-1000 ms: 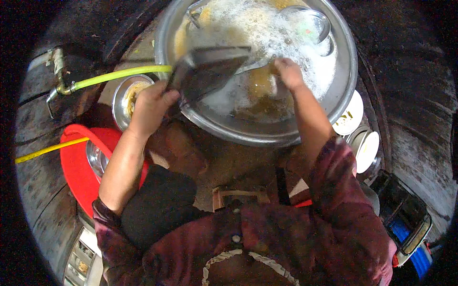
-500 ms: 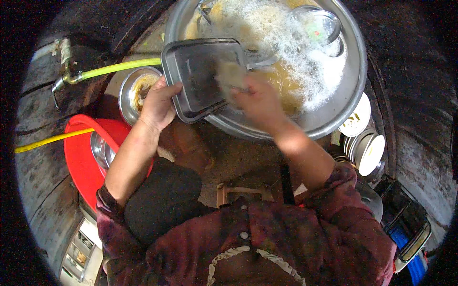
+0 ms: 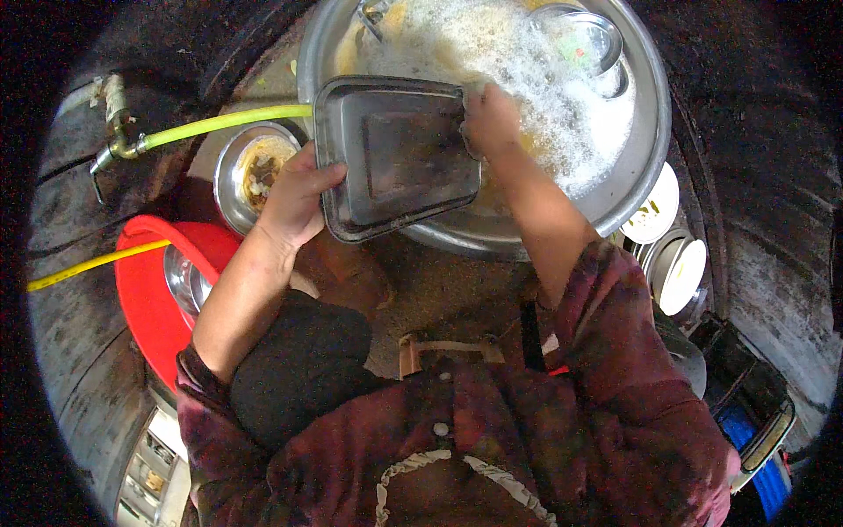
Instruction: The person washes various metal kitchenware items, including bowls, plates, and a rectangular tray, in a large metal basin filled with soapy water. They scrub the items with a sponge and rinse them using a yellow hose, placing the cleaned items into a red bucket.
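Note:
A rectangular metal tray [image 3: 395, 158] is held over the near rim of a large round steel basin [image 3: 650, 123] full of foamy, soapy water. My left hand [image 3: 294, 198] grips the tray's left edge. My right hand [image 3: 490, 119] is at the tray's upper right corner, fingers closed there; whether a scrubber is in it is hidden. A steel bowl [image 3: 588, 35] and other dishes sit in the suds at the far side.
A yellow-green hose [image 3: 219, 123] runs from a tap [image 3: 114, 145] at the left into the basin. A steel bowl with food scraps [image 3: 255, 167] sits beside the basin. A red tub [image 3: 145, 299] with steel dishes is at left. White plates [image 3: 672, 246] stand stacked at right.
The tray has turned flat toward me and come lower over the basin's rim. My right hand has moved from the tray's middle to its upper right corner.

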`<act>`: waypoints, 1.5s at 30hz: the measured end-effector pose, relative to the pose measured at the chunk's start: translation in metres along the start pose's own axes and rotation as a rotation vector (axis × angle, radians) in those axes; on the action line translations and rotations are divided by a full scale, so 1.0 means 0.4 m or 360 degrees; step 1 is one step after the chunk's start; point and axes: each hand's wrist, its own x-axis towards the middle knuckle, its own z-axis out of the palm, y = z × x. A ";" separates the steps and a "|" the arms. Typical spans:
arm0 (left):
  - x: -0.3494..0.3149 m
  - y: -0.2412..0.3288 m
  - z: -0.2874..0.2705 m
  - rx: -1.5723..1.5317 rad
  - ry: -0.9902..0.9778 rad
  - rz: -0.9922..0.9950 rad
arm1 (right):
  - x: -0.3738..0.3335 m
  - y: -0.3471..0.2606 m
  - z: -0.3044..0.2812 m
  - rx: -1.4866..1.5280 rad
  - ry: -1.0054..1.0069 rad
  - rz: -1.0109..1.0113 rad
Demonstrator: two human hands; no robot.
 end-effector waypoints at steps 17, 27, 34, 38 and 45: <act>-0.060 0.068 -0.098 0.0043 0.0384 0.0335 | -0.193 0.026 0.034 0.0144 -0.0723 -0.0325; -0.882 0.211 -0.384 0.1576 0.1086 0.0871 | -0.114 0.581 0.096 0.1131 -0.0549 0.1469; -1.233 0.115 -0.412 0.0545 0.1998 0.0640 | -0.056 0.518 0.134 0.1065 -0.0459 0.1341; -1.367 -0.012 -0.563 0.0516 0.2431 0.0529 | -0.066 0.406 0.232 0.0469 -0.0367 0.1337; -1.270 -0.185 -0.804 0.1919 0.2721 -0.0552 | -0.002 0.429 0.176 0.0157 -0.0633 0.0826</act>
